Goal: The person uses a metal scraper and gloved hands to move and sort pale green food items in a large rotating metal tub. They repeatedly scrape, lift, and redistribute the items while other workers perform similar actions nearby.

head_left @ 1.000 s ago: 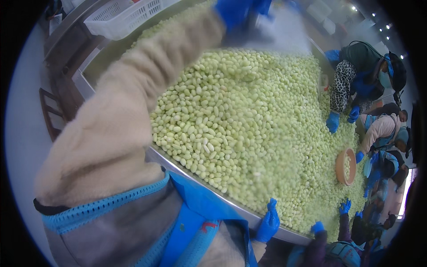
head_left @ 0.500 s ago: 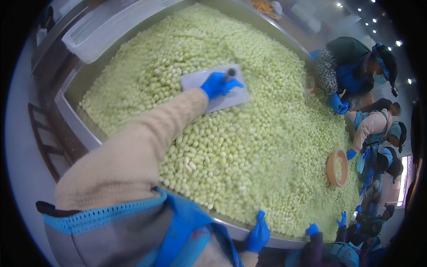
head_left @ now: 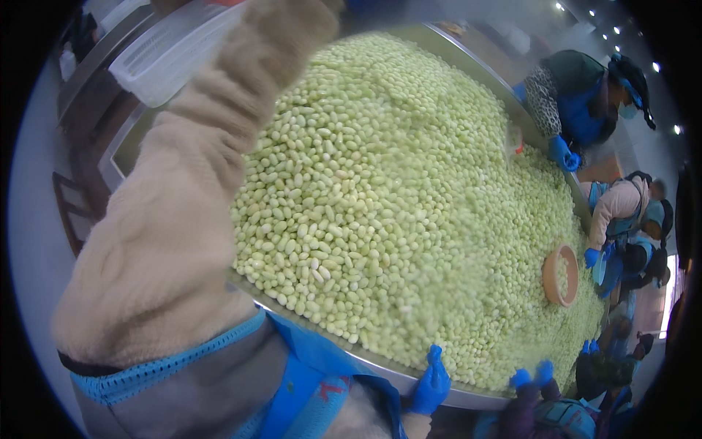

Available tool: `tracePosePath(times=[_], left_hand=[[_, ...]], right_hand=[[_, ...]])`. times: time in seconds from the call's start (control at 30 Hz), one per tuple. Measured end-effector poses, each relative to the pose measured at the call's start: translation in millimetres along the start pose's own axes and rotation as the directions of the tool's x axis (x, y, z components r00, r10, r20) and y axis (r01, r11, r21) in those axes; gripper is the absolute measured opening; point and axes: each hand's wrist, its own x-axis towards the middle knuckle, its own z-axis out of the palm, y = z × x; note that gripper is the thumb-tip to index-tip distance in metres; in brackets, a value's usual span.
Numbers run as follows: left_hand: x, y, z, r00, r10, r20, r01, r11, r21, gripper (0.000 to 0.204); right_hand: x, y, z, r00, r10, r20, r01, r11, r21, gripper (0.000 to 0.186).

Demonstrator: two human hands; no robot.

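Observation:
A huge heap of pale green shelled beans (head_left: 395, 205) fills a wide metal table with a raised rim (head_left: 365, 358). My left arm, in a beige knitted sleeve (head_left: 190, 212), reaches up and away over the beans. Its hand passes out of the picture at the top edge. My right hand (head_left: 431, 384), in a blue glove, sits low at the near rim of the table, its fingers hooked on the metal edge. Below the sleeve I see my blue apron (head_left: 292, 380).
A white plastic crate (head_left: 168, 58) stands beyond the table's far left corner. A round brown bowl (head_left: 561, 276) lies on the beans at the right. Several other people in blue gloves (head_left: 563, 154) work along the right side, and other gloved hands (head_left: 530, 377) reach in at the bottom right.
Half a second ago my left hand pressed a flat white board onto the beans. The arm has since swung up and the hand has left the picture. My right hand stays at the rim.

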Motion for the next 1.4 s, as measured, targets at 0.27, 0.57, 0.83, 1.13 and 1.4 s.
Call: tracePosePath(times=[0.27,0.57,0.83,1.13,1.4], left_hand=[[-176.1,-210.5,-5.5,0.800,-0.560,-0.217,0.600,0.760,0.249,0.021],[-200.0,-207.4,51.9,0.699,-0.675,-0.236,0.699,0.715,0.025,0.020],[-132.4,-24.9,-12.5,0.803,-0.476,-0.358,0.468,0.876,-0.114,0.031],[-23.3,87.4,-71.9,0.888,0.237,-0.394,-0.093,0.932,0.351,0.021],[-173.6,-197.0,-100.5,0.669,-0.510,-0.540,0.692,0.694,0.202,0.025]], right_hand=[[8.1,-14.3,-21.8,0.986,-0.137,0.095,0.161,0.926,-0.341,0.038],[20.4,-7.0,-23.0,0.989,-0.110,0.102,0.142,0.901,-0.409,0.038],[-3.7,4.9,-2.4,0.984,-0.169,-0.047,0.159,0.972,-0.172,0.030],[-4.4,-25.5,-26.1,0.968,0.169,0.187,-0.128,0.968,-0.215,0.034],[-1.0,-17.6,-24.0,0.943,0.308,0.127,-0.289,0.946,-0.146,0.035]])
